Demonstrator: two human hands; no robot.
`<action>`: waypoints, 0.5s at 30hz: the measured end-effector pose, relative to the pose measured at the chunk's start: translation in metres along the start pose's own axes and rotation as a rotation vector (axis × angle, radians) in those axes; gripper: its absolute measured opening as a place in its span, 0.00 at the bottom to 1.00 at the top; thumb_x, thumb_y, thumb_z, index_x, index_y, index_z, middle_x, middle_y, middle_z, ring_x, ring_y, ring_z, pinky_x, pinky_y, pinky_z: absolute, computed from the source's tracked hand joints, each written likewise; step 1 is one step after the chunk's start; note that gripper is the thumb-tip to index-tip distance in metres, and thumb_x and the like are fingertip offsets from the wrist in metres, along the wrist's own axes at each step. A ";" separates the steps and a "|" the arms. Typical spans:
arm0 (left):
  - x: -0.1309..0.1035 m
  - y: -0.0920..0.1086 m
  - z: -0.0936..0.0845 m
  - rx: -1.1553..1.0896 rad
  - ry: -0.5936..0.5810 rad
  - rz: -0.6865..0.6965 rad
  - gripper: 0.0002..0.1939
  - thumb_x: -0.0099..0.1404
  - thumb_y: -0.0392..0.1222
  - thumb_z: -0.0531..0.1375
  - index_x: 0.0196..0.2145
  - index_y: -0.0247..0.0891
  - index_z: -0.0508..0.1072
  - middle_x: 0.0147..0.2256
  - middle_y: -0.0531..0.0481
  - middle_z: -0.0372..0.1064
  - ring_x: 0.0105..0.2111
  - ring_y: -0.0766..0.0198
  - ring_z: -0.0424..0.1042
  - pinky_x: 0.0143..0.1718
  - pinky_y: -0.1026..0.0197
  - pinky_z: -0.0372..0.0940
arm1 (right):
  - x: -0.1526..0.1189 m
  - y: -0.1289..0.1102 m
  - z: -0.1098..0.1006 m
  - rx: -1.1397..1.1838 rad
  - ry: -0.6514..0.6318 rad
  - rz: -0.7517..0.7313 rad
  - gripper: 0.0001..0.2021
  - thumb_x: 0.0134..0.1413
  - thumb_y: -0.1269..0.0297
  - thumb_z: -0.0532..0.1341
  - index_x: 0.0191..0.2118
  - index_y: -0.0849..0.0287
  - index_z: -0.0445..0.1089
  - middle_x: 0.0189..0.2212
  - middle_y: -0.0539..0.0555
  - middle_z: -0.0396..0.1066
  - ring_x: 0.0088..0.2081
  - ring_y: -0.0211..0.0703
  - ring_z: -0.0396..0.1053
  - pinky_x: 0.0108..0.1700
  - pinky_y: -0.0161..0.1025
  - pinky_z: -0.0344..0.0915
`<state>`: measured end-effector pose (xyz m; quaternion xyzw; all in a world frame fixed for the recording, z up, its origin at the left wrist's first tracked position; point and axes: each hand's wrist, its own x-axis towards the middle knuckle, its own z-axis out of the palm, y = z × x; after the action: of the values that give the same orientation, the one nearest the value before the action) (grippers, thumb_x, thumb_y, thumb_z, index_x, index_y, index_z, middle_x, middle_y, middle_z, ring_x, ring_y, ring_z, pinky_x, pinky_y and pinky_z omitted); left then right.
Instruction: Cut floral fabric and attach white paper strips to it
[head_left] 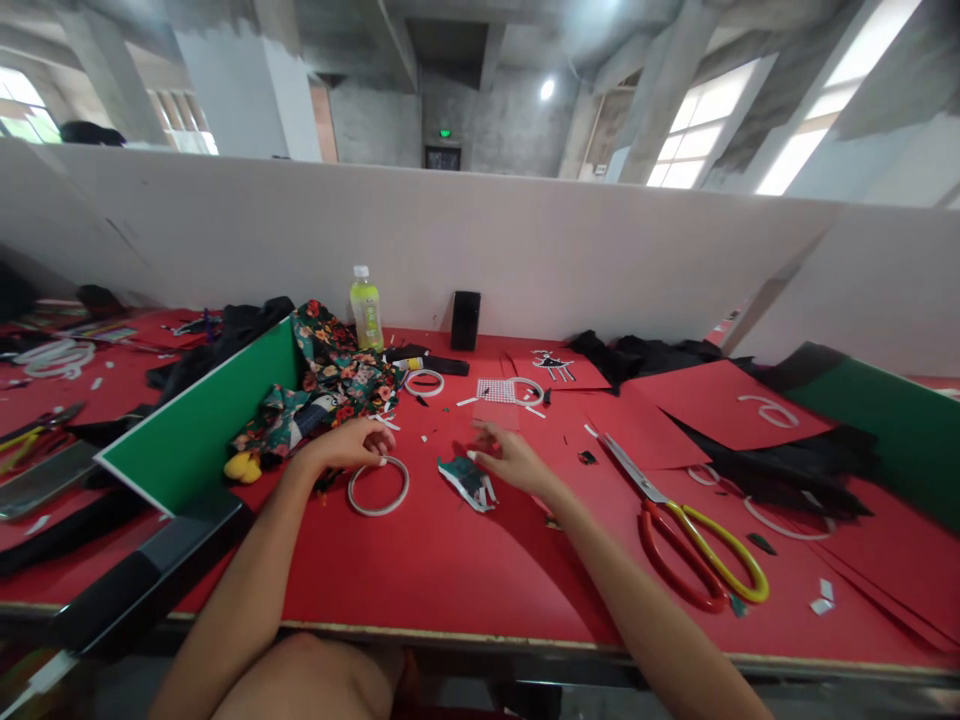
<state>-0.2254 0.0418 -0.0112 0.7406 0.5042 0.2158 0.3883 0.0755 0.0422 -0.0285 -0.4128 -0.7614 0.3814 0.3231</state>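
My left hand [358, 443] hovers at the far rim of a white roll of double-sided tape [407, 488]. Its fingers are curled loosely, with a gap to the thumb, and nothing shows between them; the thumb tip is right by the roll, and I cannot tell if it touches. My right hand [514, 462] is open, thumb and fingers apart. Just beside and below its thumb lies a dark green fabric scrap [463, 478] with white strips at one end. A red sheet with a black-and-white animal figure [555, 366] rests farther back.
Large scissors [675, 508] with red and yellow handles lie at right, blades slightly apart. Floral cloth [337, 365], a drink bottle [366, 310] and a black phone [465, 320] stand toward the back. Green dividers [217, 410] flank the table; red sheets [739, 400] cover black cloth.
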 end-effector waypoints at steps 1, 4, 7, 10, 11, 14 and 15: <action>0.001 0.000 0.001 -0.003 0.012 0.000 0.12 0.43 0.38 0.64 0.29 0.36 0.73 0.25 0.51 0.72 0.25 0.65 0.71 0.28 0.65 0.66 | 0.001 0.000 0.003 -0.150 0.115 -0.066 0.21 0.47 0.68 0.60 0.50 0.59 0.65 0.40 0.60 0.70 0.44 0.52 0.67 0.46 0.50 0.64; 0.004 0.004 0.003 -0.005 0.060 0.016 0.13 0.43 0.34 0.62 0.31 0.35 0.73 0.26 0.51 0.73 0.27 0.64 0.71 0.31 0.62 0.67 | 0.003 0.001 0.011 -0.359 0.278 -0.183 0.17 0.52 0.66 0.57 0.49 0.61 0.67 0.41 0.63 0.68 0.46 0.54 0.65 0.49 0.52 0.61; 0.004 0.014 0.008 -0.001 0.120 0.051 0.14 0.44 0.32 0.60 0.33 0.36 0.72 0.30 0.50 0.73 0.31 0.64 0.72 0.36 0.60 0.68 | 0.003 -0.002 0.018 -0.262 0.294 -0.181 0.14 0.53 0.65 0.57 0.47 0.59 0.67 0.38 0.60 0.69 0.42 0.50 0.67 0.46 0.48 0.64; 0.002 0.031 0.017 -0.028 0.223 0.167 0.18 0.48 0.33 0.58 0.40 0.37 0.70 0.37 0.48 0.72 0.34 0.64 0.72 0.40 0.60 0.68 | 0.002 -0.008 0.028 0.029 0.226 -0.085 0.14 0.53 0.60 0.58 0.45 0.59 0.67 0.36 0.56 0.70 0.39 0.45 0.69 0.43 0.43 0.65; 0.001 0.037 0.021 -0.054 0.248 0.211 0.20 0.49 0.33 0.58 0.42 0.37 0.70 0.39 0.48 0.72 0.34 0.65 0.72 0.40 0.59 0.68 | 0.001 -0.011 0.032 0.161 0.165 -0.029 0.15 0.54 0.57 0.57 0.44 0.59 0.68 0.35 0.55 0.71 0.38 0.43 0.69 0.41 0.41 0.65; 0.001 0.050 0.035 -0.149 0.265 0.304 0.20 0.52 0.34 0.58 0.45 0.37 0.68 0.41 0.47 0.70 0.35 0.66 0.72 0.42 0.59 0.69 | -0.003 -0.022 0.042 0.463 -0.108 0.093 0.18 0.49 0.50 0.61 0.40 0.60 0.70 0.30 0.52 0.73 0.33 0.40 0.70 0.37 0.38 0.66; 0.002 0.052 0.040 -0.169 0.266 0.322 0.20 0.52 0.34 0.58 0.45 0.36 0.69 0.40 0.47 0.70 0.35 0.65 0.72 0.41 0.59 0.69 | -0.004 -0.025 0.045 0.526 -0.164 0.113 0.20 0.45 0.49 0.63 0.39 0.60 0.71 0.29 0.51 0.73 0.31 0.39 0.70 0.36 0.37 0.65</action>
<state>-0.1664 0.0194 0.0058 0.7414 0.4065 0.4122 0.3395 0.0319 0.0155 -0.0307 -0.3243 -0.6356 0.6155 0.3346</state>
